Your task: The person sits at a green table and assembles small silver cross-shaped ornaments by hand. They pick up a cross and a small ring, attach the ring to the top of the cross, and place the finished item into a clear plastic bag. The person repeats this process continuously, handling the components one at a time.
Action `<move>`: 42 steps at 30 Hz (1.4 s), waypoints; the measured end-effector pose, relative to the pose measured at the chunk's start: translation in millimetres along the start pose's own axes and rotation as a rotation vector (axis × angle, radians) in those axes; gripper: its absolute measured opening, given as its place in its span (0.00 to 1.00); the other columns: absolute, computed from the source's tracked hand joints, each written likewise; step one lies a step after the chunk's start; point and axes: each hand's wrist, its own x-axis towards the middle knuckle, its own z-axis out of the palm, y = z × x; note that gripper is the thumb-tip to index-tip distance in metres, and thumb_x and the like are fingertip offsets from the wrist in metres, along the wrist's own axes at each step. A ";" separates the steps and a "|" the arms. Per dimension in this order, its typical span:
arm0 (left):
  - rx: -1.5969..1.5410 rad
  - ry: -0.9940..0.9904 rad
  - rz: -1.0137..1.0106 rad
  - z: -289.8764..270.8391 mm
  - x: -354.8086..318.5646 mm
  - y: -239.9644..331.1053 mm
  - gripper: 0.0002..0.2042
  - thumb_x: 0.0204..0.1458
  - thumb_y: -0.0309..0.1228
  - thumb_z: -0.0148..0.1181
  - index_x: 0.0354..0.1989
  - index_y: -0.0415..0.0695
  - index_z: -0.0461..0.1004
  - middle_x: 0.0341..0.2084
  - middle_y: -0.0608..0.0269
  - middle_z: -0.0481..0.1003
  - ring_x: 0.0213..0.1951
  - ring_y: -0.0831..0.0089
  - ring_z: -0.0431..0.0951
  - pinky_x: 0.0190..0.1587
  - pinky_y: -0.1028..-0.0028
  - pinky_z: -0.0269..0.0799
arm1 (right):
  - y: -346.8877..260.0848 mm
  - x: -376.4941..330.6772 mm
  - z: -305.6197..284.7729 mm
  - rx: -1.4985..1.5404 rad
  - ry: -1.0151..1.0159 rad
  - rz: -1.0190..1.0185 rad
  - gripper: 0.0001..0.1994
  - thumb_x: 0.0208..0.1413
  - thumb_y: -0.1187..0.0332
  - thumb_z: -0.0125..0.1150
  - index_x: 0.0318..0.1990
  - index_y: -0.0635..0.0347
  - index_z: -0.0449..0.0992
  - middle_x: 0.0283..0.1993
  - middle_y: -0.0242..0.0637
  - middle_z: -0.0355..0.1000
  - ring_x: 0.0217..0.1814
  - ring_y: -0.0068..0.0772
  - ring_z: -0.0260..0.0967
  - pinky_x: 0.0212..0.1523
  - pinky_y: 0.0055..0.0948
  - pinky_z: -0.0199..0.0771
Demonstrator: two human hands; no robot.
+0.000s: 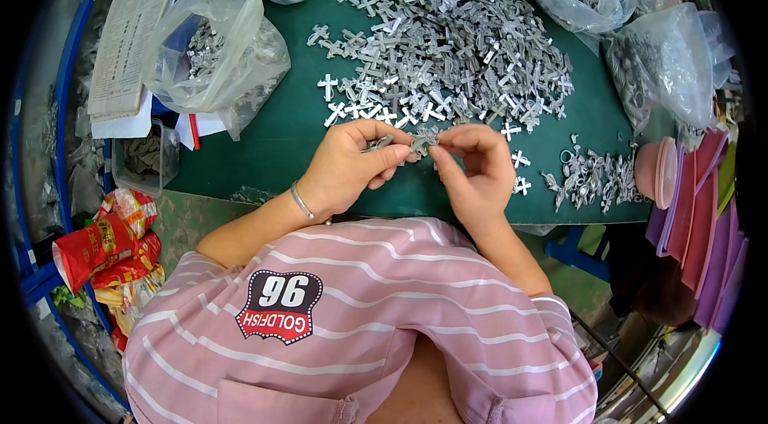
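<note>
Between my two hands, at the near edge of the green table (240,160), is a small silvery metal piece (424,138) shaped like a cross. My left hand (346,162) pinches it between thumb and fingers, and another bit of metal shows at its curled forefinger. From the other side, the thumb and forefinger of my right hand (483,174) close on the same piece. Just beyond my hands spreads a large heap of grey metal crosses (456,48). A few loose crosses (521,158) lie beside my right hand.
Clear plastic bags of metal parts (220,48) stand around the table. To the right lie assembled pieces with rings (596,176) near a pink cup (656,172). A plastic tub (146,154) and red packets (104,244) are at the left.
</note>
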 end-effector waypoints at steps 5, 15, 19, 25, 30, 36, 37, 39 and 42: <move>-0.375 -0.041 -0.198 -5.0 4.0 -2.1 0.12 0.57 0.33 0.47 0.40 0.35 0.70 0.28 0.57 0.74 0.23 0.75 0.73 0.16 0.83 0.65 | -12.3 7.9 2.6 -0.146 -0.220 -0.307 0.10 0.39 0.83 0.62 0.32 0.64 0.72 0.31 0.41 0.72 0.31 0.41 0.70 0.34 0.31 0.70; -0.442 -0.034 -0.171 -7.4 -2.1 7.7 0.10 0.57 0.31 0.49 0.43 0.38 0.68 0.33 0.57 0.73 0.36 0.70 0.76 0.31 0.78 0.74 | 19.9 42.0 7.4 -0.694 -0.260 -0.213 0.14 0.35 0.81 0.61 0.34 0.60 0.73 0.39 0.38 0.67 0.41 0.42 0.64 0.42 0.38 0.64; -0.291 -0.004 -0.126 -9.1 -3.9 5.3 0.09 0.54 0.27 0.53 0.42 0.39 0.69 0.32 0.58 0.73 0.33 0.72 0.76 0.29 0.78 0.73 | 16.0 39.2 2.9 -0.548 -0.193 -0.100 0.10 0.37 0.79 0.64 0.30 0.62 0.71 0.33 0.38 0.68 0.34 0.41 0.66 0.33 0.31 0.67; -0.339 -0.055 -0.107 -12.4 2.3 -1.3 0.09 0.53 0.29 0.56 0.39 0.38 0.69 0.28 0.62 0.72 0.27 0.76 0.74 0.24 0.81 0.69 | 7.3 24.8 -5.0 0.211 -0.054 0.599 0.08 0.52 0.77 0.57 0.40 0.68 0.73 0.32 0.36 0.73 0.29 0.24 0.72 0.30 0.19 0.74; -0.331 -0.020 -0.065 -11.0 2.9 -1.9 0.08 0.53 0.28 0.55 0.39 0.38 0.69 0.26 0.63 0.71 0.25 0.77 0.72 0.22 0.82 0.65 | 2.9 20.9 -13.9 0.552 -0.044 0.807 0.11 0.54 0.78 0.53 0.45 0.70 0.71 0.33 0.40 0.73 0.34 0.31 0.75 0.34 0.24 0.79; -0.233 -0.059 -0.093 -9.4 2.9 -2.3 0.07 0.52 0.27 0.55 0.36 0.37 0.70 0.23 0.62 0.71 0.25 0.77 0.72 0.21 0.81 0.64 | -2.4 16.6 -15.4 0.624 -0.047 0.822 0.11 0.54 0.77 0.53 0.45 0.71 0.71 0.33 0.44 0.74 0.34 0.35 0.76 0.35 0.27 0.80; -0.240 -0.056 -0.095 -7.5 2.7 -0.8 0.07 0.52 0.27 0.55 0.36 0.37 0.71 0.23 0.61 0.72 0.24 0.77 0.72 0.21 0.81 0.64 | -4.2 16.9 -14.8 0.626 -0.052 0.813 0.11 0.54 0.78 0.53 0.45 0.71 0.71 0.33 0.43 0.73 0.34 0.35 0.76 0.35 0.27 0.80; -0.240 -0.056 -0.103 -5.6 2.0 0.8 0.07 0.51 0.27 0.56 0.35 0.37 0.71 0.24 0.60 0.72 0.24 0.77 0.72 0.20 0.81 0.64 | -7.7 16.7 -14.6 0.629 -0.058 0.796 0.12 0.53 0.79 0.52 0.45 0.72 0.71 0.34 0.42 0.73 0.35 0.35 0.76 0.36 0.27 0.80; -0.220 -0.060 -0.115 -5.0 1.9 1.6 0.07 0.51 0.27 0.57 0.35 0.36 0.71 0.26 0.58 0.73 0.24 0.77 0.72 0.20 0.81 0.64 | -6.0 13.9 -16.2 0.629 -0.096 0.762 0.12 0.54 0.80 0.51 0.46 0.73 0.70 0.36 0.41 0.71 0.38 0.36 0.75 0.37 0.25 0.79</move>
